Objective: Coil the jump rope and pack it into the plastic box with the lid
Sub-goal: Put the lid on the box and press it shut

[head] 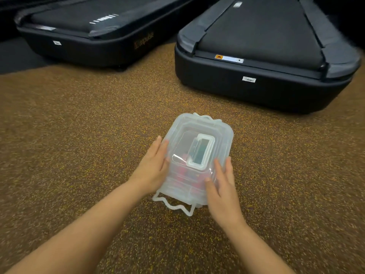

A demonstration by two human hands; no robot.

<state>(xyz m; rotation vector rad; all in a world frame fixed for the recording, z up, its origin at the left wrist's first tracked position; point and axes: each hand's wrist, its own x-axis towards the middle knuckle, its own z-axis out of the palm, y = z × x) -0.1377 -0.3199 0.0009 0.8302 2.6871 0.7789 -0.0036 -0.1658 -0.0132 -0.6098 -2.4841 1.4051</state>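
A translucent plastic box (223, 139) stands on the speckled brown floor in the middle of the view, with its lid (189, 135) on top. A white carry handle (201, 152) lies on the lid. Red and dark shapes of the jump rope (182, 172) show dimly through the plastic. My left hand (153, 169) presses flat against the box's left side with straight fingers. My right hand (222, 186) rests with straight fingers on the lid's near right corner. The near side latch (173, 204) hangs open toward me.
Two black treadmills stand on the floor beyond the box, one at the back left (88, 40) and one at the right (262, 62). The brown rubber floor (79, 125) stretches around the box on all sides.
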